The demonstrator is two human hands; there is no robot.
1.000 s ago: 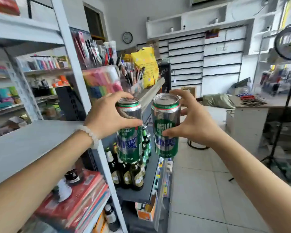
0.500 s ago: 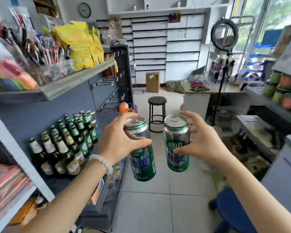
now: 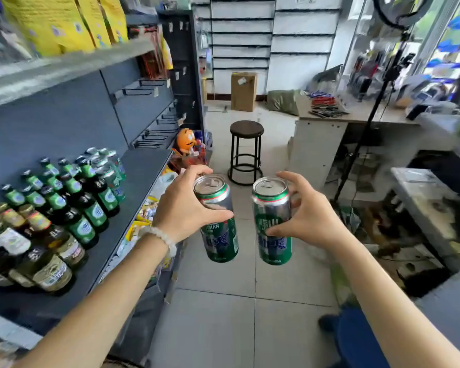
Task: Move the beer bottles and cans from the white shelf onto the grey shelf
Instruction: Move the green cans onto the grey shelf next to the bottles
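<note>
Two tall green-and-silver beer cans are hanging upright over the tiled floor (image 3: 223, 314), just beside each other. Left hand (image 3: 186, 208) is wrapping the left can (image 3: 218, 229), its grip closing around the upper half; letters "IAN" showing. Right hand (image 3: 311, 216) is gripping the right can (image 3: 272, 224) likewise. Green-labelled glass beer bottles (image 3: 72, 197) are standing in rows on the dark grey shelf (image 3: 141, 176) at left.

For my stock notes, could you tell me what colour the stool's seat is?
Dark brown, on a black frame; the stool shows in the head view.
</note>
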